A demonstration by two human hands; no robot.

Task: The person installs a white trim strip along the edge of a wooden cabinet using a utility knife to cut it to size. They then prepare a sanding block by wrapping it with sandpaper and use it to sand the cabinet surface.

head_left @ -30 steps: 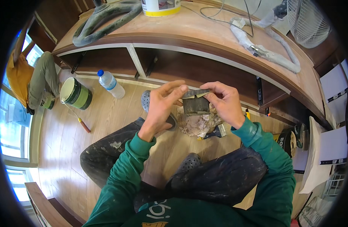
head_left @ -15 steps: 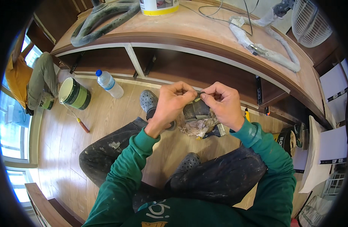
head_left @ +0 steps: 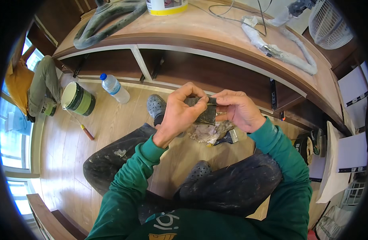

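Note:
Both hands meet in front of me over the floor, at a dark, worn flat sheet point(head_left: 207, 115) with a scuffed surface; I cannot tell its material. My left hand point(head_left: 183, 107) pinches its upper left part between thumb and fingers. At its upper right edge my right hand point(head_left: 239, 109) grips it with thumb and forefinger, while other fingertips show beside and behind it. Below the sheet lies a crumpled, stained cloth or plastic point(head_left: 210, 133). Beside that, a dark-handled scraper point(head_left: 228, 138) with a pale blade rests on the floor.
A long wooden cabinet point(head_left: 216, 38) with open bays curves ahead, bearing a hose-like tool and cables. On the floor at left stand a water bottle point(head_left: 115, 89), a green-black bucket point(head_left: 78, 99) and a red-handled tool point(head_left: 87, 133). Another person point(head_left: 42, 84) sits at far left.
My right hand has shifted slightly right and opened its outer fingers around the sheet's side. The sheet's face now shows more plainly between my hands.

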